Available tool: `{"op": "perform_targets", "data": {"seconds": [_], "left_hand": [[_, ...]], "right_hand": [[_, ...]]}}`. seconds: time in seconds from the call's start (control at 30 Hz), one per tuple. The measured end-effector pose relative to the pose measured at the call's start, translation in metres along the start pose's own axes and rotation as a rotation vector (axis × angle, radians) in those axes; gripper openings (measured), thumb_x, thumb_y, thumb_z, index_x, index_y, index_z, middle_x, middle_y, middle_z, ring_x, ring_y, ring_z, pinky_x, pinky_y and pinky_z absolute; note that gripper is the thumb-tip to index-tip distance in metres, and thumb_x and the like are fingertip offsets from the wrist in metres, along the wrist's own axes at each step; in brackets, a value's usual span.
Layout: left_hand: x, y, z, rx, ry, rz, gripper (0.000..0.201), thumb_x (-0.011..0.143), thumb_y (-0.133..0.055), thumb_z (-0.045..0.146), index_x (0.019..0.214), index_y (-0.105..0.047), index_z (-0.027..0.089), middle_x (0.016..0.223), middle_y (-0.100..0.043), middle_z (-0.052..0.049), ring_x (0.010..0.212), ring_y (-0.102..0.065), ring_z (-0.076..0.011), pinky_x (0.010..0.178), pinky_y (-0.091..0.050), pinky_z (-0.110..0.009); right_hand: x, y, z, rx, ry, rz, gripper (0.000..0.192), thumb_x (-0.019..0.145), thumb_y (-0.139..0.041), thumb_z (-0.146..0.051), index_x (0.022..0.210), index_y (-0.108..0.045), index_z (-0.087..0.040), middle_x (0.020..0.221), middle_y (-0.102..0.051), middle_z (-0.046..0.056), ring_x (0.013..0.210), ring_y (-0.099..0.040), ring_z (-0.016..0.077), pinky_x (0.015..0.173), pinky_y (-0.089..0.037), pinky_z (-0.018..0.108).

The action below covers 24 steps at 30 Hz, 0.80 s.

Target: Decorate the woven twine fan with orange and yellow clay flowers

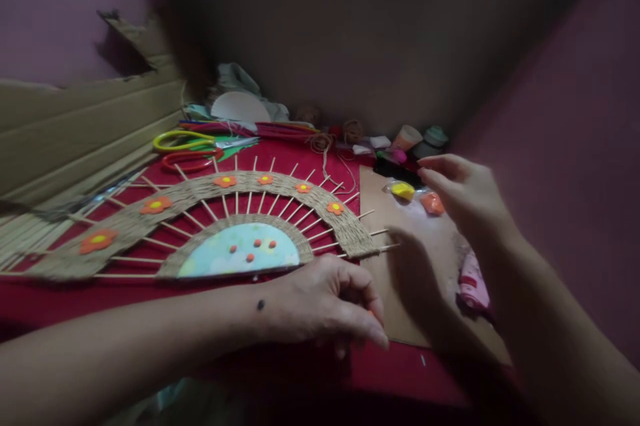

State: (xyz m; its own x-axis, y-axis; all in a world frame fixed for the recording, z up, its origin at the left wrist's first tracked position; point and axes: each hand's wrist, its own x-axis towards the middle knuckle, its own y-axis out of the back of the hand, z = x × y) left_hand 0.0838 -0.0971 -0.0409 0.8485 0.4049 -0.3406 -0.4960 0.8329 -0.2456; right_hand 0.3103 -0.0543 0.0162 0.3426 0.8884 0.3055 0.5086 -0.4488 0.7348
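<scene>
My left hand [337, 299] is closed in front of the woven piece, and a speck of orange clay [371, 313] shows between its thumb and fingers. Over the board at the right, my right hand [463, 193] has thumb and forefinger pinched together; whatever may be in the pinch is too small to make out. The fan-shaped woven twine piece [200, 187] has thin sticks radiating through it. Several orange flowers with yellow centres [265, 179] line its outer band. Small orange balls [257, 243] sit on its pale blue half-circle [215, 257].
On the brown board [380, 213] lie yellow clay [402, 191], wrapped orange clay [432, 203] and a pink tube [473, 283]. Scissors with yellow and red handles [185, 141] rest behind the woven piece. Cardboard [75, 119] stands left; a cup [407, 137] and twine [323, 141] are at the back.
</scene>
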Motion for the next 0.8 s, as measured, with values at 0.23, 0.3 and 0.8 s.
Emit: {"op": "perform_targets", "data": {"seconds": [0.23, 0.3, 0.8], "left_hand": [[0.001, -0.006, -0.006, -0.057, -0.343, 0.092, 0.01, 0.085, -0.056, 0.019, 0.092, -0.061, 0.015, 0.075, -0.064, -0.001, 0.063, -0.062, -0.008, 0.056, -0.05, -0.018], [0.001, -0.007, -0.006, -0.102, -0.332, 0.07, 0.011, 0.087, -0.053, 0.022, 0.095, -0.057, 0.016, 0.077, -0.064, -0.001, 0.061, -0.064, -0.0095, 0.052, -0.05, -0.019], [0.005, -0.002, -0.008, -0.167, -0.065, 0.054, 0.023, 0.073, -0.069, 0.036, 0.075, -0.057, 0.015, 0.045, -0.053, 0.006, 0.031, -0.038, -0.0031, 0.028, -0.029, -0.012]], "right_hand": [[-0.114, -0.007, -0.003, 0.563, 0.034, -0.078, 0.011, 0.081, -0.064, -0.03, 0.089, -0.071, -0.025, 0.073, -0.066, 0.0, 0.069, -0.061, 0.0126, 0.063, -0.05, 0.023], [-0.13, -0.014, 0.007, 0.667, -0.073, -0.132, 0.012, 0.083, -0.063, -0.03, 0.092, -0.069, -0.025, 0.073, -0.066, 0.0, 0.069, -0.061, 0.012, 0.063, -0.051, 0.023], [-0.168, -0.034, -0.008, 0.455, 0.362, -0.083, 0.029, 0.082, -0.057, -0.009, 0.105, -0.064, -0.026, 0.081, -0.062, 0.001, 0.069, -0.059, 0.0133, 0.06, -0.049, 0.024]]}}
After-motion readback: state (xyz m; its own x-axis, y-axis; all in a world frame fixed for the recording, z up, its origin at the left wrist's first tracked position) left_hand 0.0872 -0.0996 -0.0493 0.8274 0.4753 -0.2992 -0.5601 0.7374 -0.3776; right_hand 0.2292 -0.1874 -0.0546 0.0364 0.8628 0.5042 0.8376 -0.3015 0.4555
